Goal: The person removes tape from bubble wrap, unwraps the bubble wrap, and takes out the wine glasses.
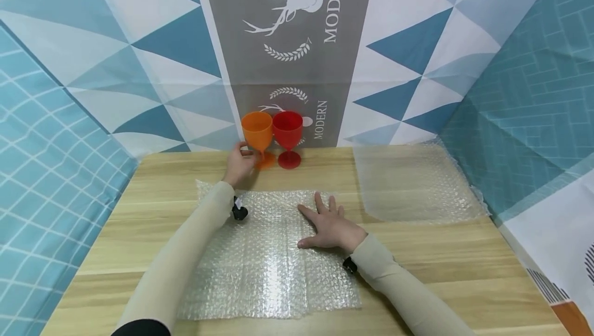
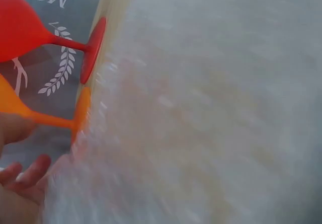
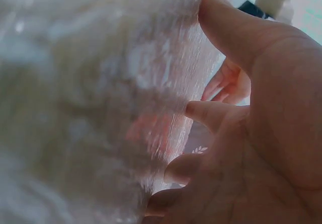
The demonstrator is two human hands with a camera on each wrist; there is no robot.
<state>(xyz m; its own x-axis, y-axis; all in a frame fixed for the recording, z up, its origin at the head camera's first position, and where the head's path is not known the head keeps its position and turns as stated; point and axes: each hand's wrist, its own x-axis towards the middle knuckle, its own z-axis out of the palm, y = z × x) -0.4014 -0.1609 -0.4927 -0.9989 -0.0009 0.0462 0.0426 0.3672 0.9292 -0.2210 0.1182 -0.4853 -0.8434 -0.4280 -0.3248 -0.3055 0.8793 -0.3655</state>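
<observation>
An orange goblet (image 1: pixel 257 131) stands upright at the back edge of the table, close beside a red goblet (image 1: pixel 288 131). My left hand (image 1: pixel 240 165) is at the orange goblet's left side, its fingers by the stem and lower bowl. In the left wrist view the fingers (image 2: pixel 35 171) are parted below the orange stem (image 2: pixel 53 119), not wrapped round it. A sheet of bubble wrap (image 1: pixel 260 258) lies flat under both forearms. Spread fingers of my right hand (image 1: pixel 331 228) rest on its upper right part.
Another translucent bubble wrap sheet (image 1: pixel 408 184) lies at the back right of the wooden table (image 1: pixel 441 264). Patterned cloth (image 1: pixel 297 57) hangs right behind the goblets, and blue tiled-print cloth (image 1: pixel 60 197) borders the left side.
</observation>
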